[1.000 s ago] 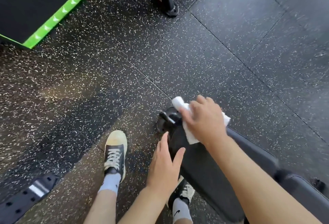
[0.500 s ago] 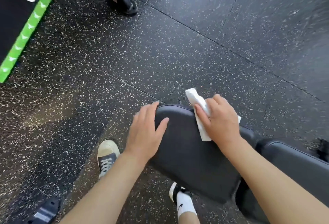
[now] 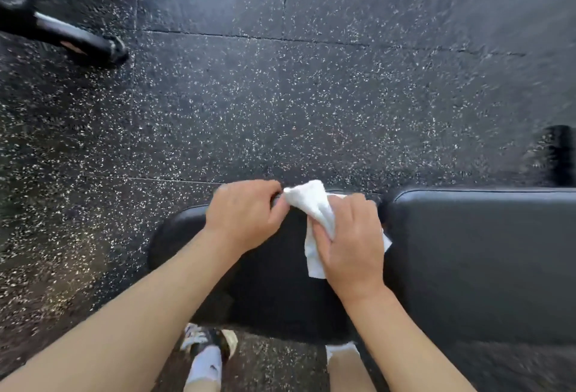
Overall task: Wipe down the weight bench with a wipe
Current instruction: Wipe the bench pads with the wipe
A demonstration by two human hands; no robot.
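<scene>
The black padded weight bench lies across the lower part of the view, its small seat pad (image 3: 268, 282) under my hands and its long back pad (image 3: 483, 260) to the right. A crumpled white wipe (image 3: 314, 207) sits over the far edge of the seat pad. My right hand (image 3: 352, 239) presses on the wipe and grips it. My left hand (image 3: 246, 214) is curled, its fingertips pinching the wipe's upper left corner. Part of the wipe is hidden beneath my right palm.
Black rubber floor with white flecks fills the view. A black equipment leg (image 3: 78, 39) lies at the upper left. Another dark object (image 3: 561, 154) stands at the right edge beyond the bench. My feet in sneakers (image 3: 212, 341) are on the floor below the seat pad.
The view has swung so the bench now runs left to right. My left hand left the seat pad's front edge and took the wipe's corner. My right hand stayed on the wipe.
</scene>
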